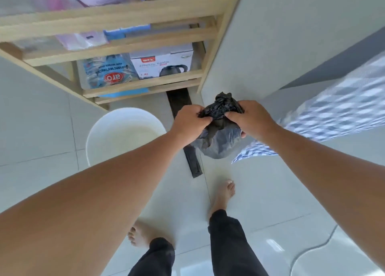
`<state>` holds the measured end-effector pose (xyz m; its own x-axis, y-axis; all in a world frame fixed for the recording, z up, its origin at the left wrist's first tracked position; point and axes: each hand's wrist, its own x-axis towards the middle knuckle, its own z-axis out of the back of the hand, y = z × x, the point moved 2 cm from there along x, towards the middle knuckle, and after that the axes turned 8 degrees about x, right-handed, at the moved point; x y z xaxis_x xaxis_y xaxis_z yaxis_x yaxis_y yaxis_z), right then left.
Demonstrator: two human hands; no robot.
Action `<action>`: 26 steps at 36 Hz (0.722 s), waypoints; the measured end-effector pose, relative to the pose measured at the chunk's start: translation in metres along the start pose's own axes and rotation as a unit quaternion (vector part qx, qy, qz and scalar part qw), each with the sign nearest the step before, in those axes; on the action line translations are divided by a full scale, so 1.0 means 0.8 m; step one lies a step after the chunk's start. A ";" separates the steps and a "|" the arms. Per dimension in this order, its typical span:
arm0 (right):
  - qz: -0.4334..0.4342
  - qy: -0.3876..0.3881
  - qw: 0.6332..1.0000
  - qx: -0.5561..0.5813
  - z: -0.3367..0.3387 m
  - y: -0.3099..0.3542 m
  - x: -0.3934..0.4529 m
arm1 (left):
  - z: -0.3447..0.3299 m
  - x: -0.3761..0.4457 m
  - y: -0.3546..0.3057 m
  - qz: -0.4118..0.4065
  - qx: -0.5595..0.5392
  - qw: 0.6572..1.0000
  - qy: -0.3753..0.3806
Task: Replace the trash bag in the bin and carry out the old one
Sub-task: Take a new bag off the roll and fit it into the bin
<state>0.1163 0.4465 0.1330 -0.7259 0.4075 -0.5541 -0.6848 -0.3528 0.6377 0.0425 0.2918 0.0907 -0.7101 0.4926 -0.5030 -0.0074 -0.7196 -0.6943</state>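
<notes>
From the head view, a white box (161, 62) on the lowest shelf of a wooden rack (116, 15) is showing the words "Electric Kettle" beside a picture of a dark kettle, with a small red logo above that is too blurred to read. Just left of it a blue plastic pack (109, 71) is lying upside down, showing a red oval with "aro" in white and a line of smaller script that cannot be made out. The shelves above are holding pink and lilac packets (83, 39), their print unreadable. On the tiled floor (260, 192) below the rack a white bin (123, 134) is standing open, its pale inside showing no liner. The black trash bag (216, 142) is hanging in the air to the right of the bin, above the floor, bulging at the bottom with its contents hidden. The left hand (190, 120) is pinching the gathered neck with curled fingers, and the right hand (246, 117) is gripping the same bunched top from the other side. A blue-and-white checked cloth (337, 111) is hanging at the right, and bare feet are standing on the tiles.
</notes>
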 end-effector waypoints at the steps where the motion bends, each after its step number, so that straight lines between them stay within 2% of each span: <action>1: -0.003 -0.008 1.000 -0.015 0.001 -0.016 0.004 | -0.017 0.005 0.003 0.003 0.004 1.000 0.007; 5: -0.019 -0.027 0.990 -0.134 -0.002 -0.081 0.024 | -0.077 0.022 0.022 0.010 0.014 0.999 0.045; 11: -0.052 -0.027 0.969 -0.239 -0.018 -0.175 0.065 | -0.160 0.063 0.062 0.048 0.012 0.995 0.089; 16: -0.079 -0.040 0.964 -0.250 -0.039 -0.233 0.098 | -0.213 0.087 0.093 0.066 0.015 0.993 0.095; 20: -0.111 -0.058 0.958 -0.259 -0.052 -0.259 0.123 | -0.234 0.099 0.119 0.085 -0.033 0.991 0.094; 24: -0.173 -0.128 0.961 -0.176 -0.056 -0.264 0.131 | -0.239 0.102 0.149 0.133 -0.082 0.983 0.099; 26: -0.170 -0.184 0.958 -0.138 -0.057 -0.252 0.120 | -0.234 0.102 0.165 0.166 -0.093 0.978 0.090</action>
<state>0.1815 0.5185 -0.0728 -0.4209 0.7896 -0.4464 -0.9054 -0.3358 0.2598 0.1153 0.3287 -0.1383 -0.5167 0.3361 -0.7874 0.3424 -0.7618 -0.5499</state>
